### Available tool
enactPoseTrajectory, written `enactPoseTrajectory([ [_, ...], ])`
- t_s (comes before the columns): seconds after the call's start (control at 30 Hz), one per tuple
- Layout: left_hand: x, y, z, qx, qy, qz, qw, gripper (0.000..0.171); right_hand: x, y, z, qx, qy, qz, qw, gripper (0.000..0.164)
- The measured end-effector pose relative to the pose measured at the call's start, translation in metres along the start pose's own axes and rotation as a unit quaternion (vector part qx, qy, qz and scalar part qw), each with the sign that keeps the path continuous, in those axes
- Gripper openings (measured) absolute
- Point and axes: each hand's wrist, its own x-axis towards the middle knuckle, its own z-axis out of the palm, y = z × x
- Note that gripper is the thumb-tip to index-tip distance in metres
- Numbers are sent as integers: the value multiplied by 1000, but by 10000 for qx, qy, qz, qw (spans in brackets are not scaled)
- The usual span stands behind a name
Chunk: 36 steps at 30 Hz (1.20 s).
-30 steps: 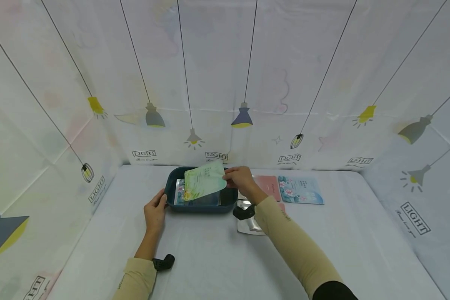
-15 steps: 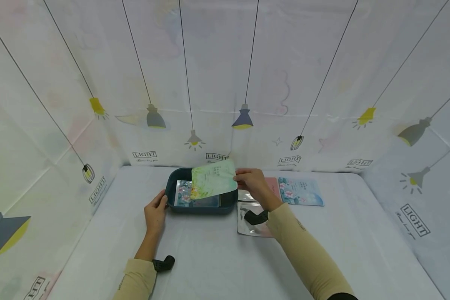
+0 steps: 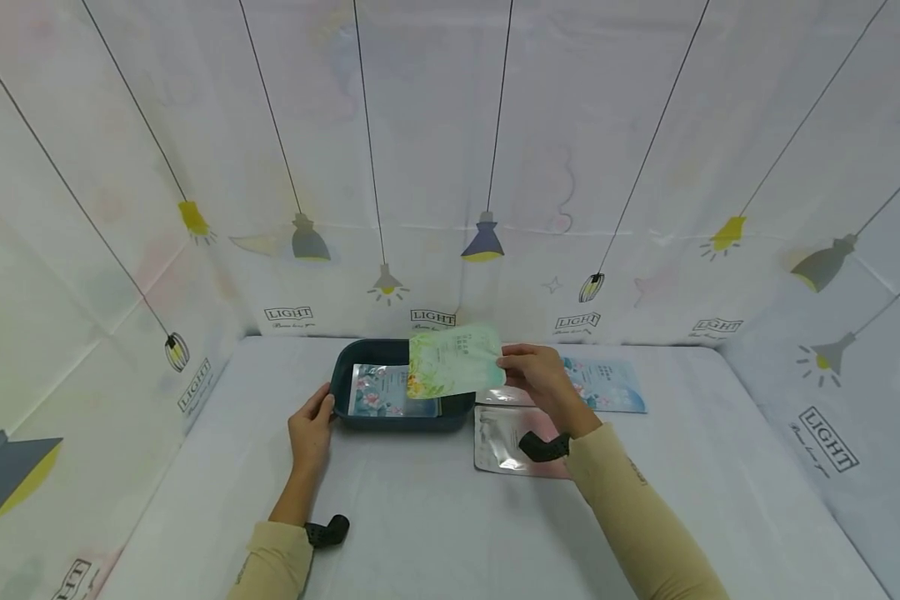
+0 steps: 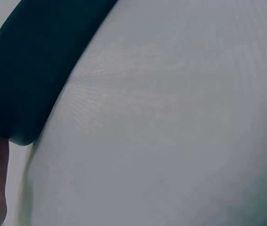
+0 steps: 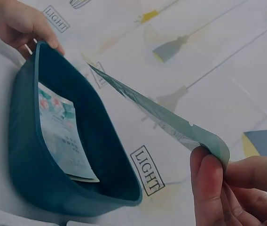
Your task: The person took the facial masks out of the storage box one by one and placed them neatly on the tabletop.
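My right hand (image 3: 538, 374) pinches the right edge of a pale green sachet (image 3: 456, 362) with yellow flowers at its far end. In the right wrist view the sachet (image 5: 159, 110) is seen nearly edge-on, held up beside the dark teal plastic bin (image 5: 25, 155). Inside the bin a blue floral sachet (image 3: 382, 390) lies flat, partly covered by the green one in the head view. My left hand (image 3: 311, 429) grips the bin's left end, thumb and fingers at the rim. The left wrist view shows its fingers (image 4: 0, 162) against the bin's outer wall (image 4: 35, 70).
Right of the bin, a silver and pink sachet (image 3: 506, 442) lies on the white table (image 3: 420, 517). Behind it another silver-edged sachet (image 3: 506, 396) is partly hidden by my right hand. A light blue floral sachet (image 3: 607, 386) lies further right. A lamp-printed curtain (image 3: 420, 167) stands behind the table.
My right hand has carried the green sachet rightward from over the bin's middle to its right end, uncovering more of the blue sachet inside. My left hand stays at the bin.
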Motion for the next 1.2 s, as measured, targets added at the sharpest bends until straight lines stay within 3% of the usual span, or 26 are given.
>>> enactPoseTrajectory([
  [0.83, 0, 0, 1, 24, 63, 93, 9999, 40, -20, 18, -84, -338, 61, -236, 9991, 51],
  [1.2, -2, 2, 1, -80, -78, 13, 9999, 42, -34, 23, -118, -493, 198, -208, 9984, 51],
])
